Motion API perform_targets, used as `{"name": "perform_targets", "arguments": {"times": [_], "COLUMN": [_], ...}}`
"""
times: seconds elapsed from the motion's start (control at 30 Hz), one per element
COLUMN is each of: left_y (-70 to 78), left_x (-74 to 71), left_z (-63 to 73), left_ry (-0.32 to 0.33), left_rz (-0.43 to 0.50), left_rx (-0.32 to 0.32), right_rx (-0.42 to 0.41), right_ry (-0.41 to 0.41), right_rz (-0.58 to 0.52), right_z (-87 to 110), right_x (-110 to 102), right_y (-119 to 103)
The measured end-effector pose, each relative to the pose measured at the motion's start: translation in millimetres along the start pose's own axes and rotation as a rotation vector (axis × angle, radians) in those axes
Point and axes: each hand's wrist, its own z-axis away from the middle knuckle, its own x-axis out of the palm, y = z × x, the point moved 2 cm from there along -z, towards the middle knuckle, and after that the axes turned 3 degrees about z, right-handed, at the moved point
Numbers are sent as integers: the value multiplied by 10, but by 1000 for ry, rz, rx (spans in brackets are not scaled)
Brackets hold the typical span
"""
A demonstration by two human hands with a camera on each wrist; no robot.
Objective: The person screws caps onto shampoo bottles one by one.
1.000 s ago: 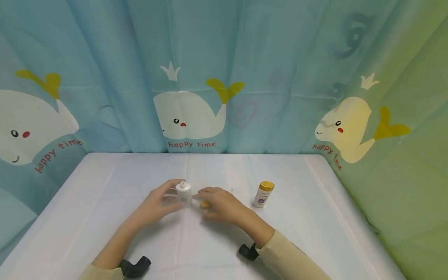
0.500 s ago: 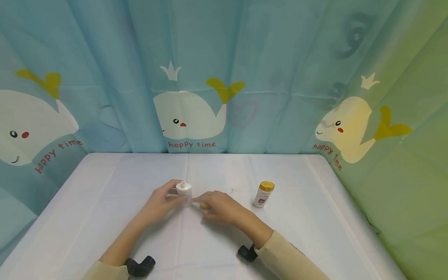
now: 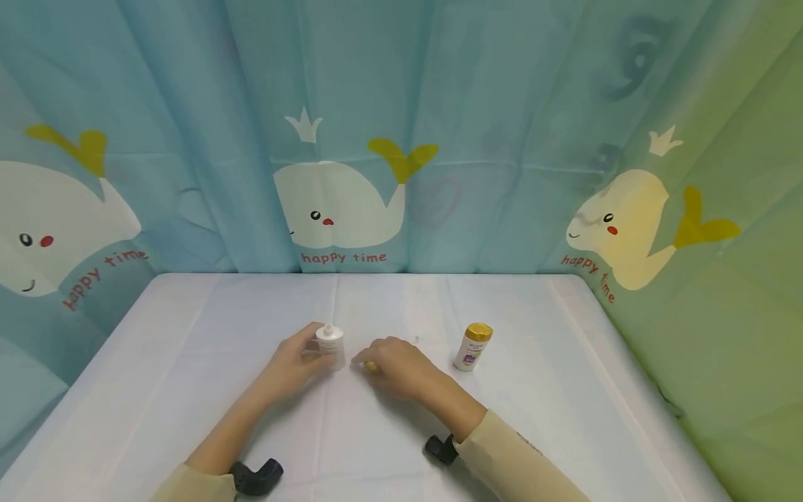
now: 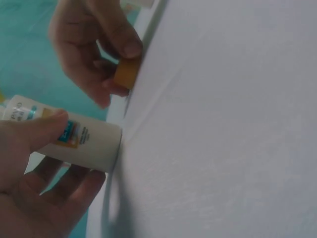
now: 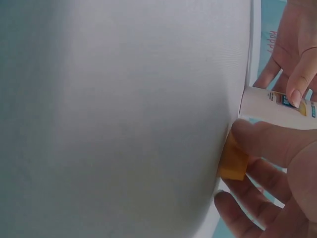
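Observation:
A small white bottle (image 3: pixel 330 339) with a bare nozzle on top stands upright on the table. My left hand (image 3: pixel 291 364) holds it around the body, thumb lying across the printed label in the left wrist view. Just to its right, my right hand (image 3: pixel 403 367) pinches a gold bottle cap (image 3: pixel 371 367) between thumb and fingers, low at the tabletop. The right wrist view shows the orange-gold cap (image 5: pixel 234 157) under the thumb, with the fingers on its other side. A short gap separates the cap from the bottle.
A second white bottle (image 3: pixel 472 348) with its gold cap on stands to the right of my right hand. The table (image 3: pixel 502 425) has a white cover. A blue-green curtain with whale prints (image 3: pixel 339 206) hangs behind and along the sides.
The right hand's fingers have closed in on the gold cap, which has shifted slightly right. The left hand's thumb has come in against the bottle, which stays in place.

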Motion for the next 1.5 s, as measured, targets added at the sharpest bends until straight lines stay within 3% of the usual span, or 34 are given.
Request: {"name": "perform_targets", "arguments": {"times": [0.17,0.5,0.7,1.0,1.2,1.5], "left_y": [12,134,234,445,522,547], "left_x": [33,63,103,228,309,388], "left_z": [-9,-3,10,38,48,54], "left_ry": [27,49,13,-85,-126,-153], "left_rz": [14,24,75,99,119,99], "left_rx": [27,-43,-53,18,30,83], "right_rx": [22,-54,-52,-83,-81,-185], "right_ry": [27,122,160,351,449,507], "right_rz": [-5,-133,-284,-486,-506,-521], "right_z": [42,197,347,566,671,686], "right_x": [-23,-157,-284,-580,-712,-713], "right_y": [49,150,238,240,209,196]}}
